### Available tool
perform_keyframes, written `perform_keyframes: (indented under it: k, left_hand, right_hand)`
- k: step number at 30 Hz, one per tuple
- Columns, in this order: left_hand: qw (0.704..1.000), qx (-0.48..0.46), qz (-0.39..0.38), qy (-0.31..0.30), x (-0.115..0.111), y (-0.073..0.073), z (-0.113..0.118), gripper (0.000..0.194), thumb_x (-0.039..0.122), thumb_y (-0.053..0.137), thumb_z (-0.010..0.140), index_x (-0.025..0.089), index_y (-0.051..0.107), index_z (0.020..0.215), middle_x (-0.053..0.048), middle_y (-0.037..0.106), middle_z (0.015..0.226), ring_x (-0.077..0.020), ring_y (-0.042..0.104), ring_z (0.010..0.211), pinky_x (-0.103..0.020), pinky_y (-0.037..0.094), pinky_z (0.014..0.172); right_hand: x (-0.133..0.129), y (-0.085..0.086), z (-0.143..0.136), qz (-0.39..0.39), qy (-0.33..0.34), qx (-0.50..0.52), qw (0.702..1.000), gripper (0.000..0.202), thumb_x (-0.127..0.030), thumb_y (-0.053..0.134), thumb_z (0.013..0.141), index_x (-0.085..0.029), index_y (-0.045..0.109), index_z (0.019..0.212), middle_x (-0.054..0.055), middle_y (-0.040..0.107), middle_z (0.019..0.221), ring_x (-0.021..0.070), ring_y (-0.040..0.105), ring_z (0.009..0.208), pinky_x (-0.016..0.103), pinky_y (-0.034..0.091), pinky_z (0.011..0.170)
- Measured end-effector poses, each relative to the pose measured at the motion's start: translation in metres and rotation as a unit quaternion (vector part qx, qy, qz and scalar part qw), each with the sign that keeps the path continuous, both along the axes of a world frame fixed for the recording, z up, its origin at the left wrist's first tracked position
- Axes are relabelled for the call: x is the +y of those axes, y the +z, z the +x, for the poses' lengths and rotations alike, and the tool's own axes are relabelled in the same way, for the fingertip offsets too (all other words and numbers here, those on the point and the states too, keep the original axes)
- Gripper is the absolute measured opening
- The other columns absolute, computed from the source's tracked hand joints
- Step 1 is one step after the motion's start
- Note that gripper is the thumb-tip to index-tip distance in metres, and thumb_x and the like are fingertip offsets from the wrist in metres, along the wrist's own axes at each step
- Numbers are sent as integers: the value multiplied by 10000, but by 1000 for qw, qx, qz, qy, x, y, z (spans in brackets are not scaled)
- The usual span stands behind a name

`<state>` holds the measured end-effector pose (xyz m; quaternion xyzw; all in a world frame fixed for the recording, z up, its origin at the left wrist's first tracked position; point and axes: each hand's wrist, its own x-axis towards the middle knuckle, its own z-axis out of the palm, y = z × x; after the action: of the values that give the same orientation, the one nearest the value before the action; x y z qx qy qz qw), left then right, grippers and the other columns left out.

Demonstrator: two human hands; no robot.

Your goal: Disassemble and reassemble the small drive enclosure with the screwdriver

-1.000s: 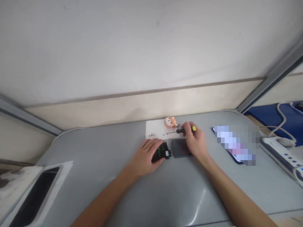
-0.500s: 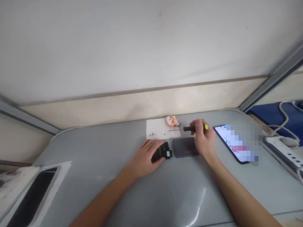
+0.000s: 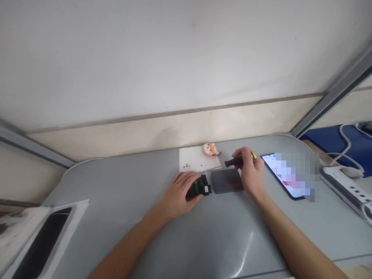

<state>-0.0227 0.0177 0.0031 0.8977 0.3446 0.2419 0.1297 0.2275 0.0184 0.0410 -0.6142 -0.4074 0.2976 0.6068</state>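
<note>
My left hand (image 3: pixel 180 193) is wrapped round a small black device with a bare green circuit board (image 3: pixel 199 186) and holds it on the grey table. Between the fingers of my right hand (image 3: pixel 250 168) is a screwdriver (image 3: pixel 235 160) with a black and yellow handle. Its thin shaft points left and its tip is near the top edge of the circuit board and the paper's lower edge. Under and beside my right hand lies a flat dark grey case (image 3: pixel 226 181). On the white paper (image 3: pixel 192 157) are several tiny dark screws (image 3: pixel 186 166).
An orange and white animal-faced trinket (image 3: pixel 209 149) sits on the paper's right corner. To the right are a lit phone (image 3: pixel 283 176) and a white power strip (image 3: pixel 348 186) with cables. A dark phone-like slab (image 3: pixel 45 242) lies at the left. A wall rises behind the table.
My right hand has tilted the screwdriver, so its tip has dropped from over the paper towards the circuit board. My left hand stays on the device.
</note>
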Motion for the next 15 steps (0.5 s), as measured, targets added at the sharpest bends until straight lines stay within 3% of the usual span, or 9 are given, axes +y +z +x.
perform_keyframes:
  k: [4, 9, 15]
  left_hand:
    - [997, -55, 41, 22, 0, 1, 0, 302, 264, 625, 953, 220, 587, 1250, -79, 696, 1238, -241, 628, 1194, -435, 481, 1053]
    - [990, -94, 95, 53, -1, 0, 0, 132, 247, 655, 942, 218, 664, 1071, -53, 725, 1045, -211, 667, 1021, -393, 494, 943]
    - [982, -126, 129, 56, 0, -3, 1, 77, 162, 670, 925, 222, 679, 972, -18, 725, 941, -163, 665, 882, -351, 486, 859]
  right_hand:
    - [-3, 1, -6, -58, 49, 59, 995, 454, -618, 518, 921, -203, 661, 807, -22, 496, 545, 131, 499, 481, 193, 361, 343]
    - [-6, -3, -14, -89, 90, 64, 990, 433, -619, 505, 914, -223, 650, 813, -20, 490, 557, 141, 486, 486, 194, 366, 320]
    - [-6, -6, -15, -91, 98, 55, 989, 443, -637, 496, 909, -231, 641, 807, -15, 490, 557, 143, 479, 484, 206, 382, 336]
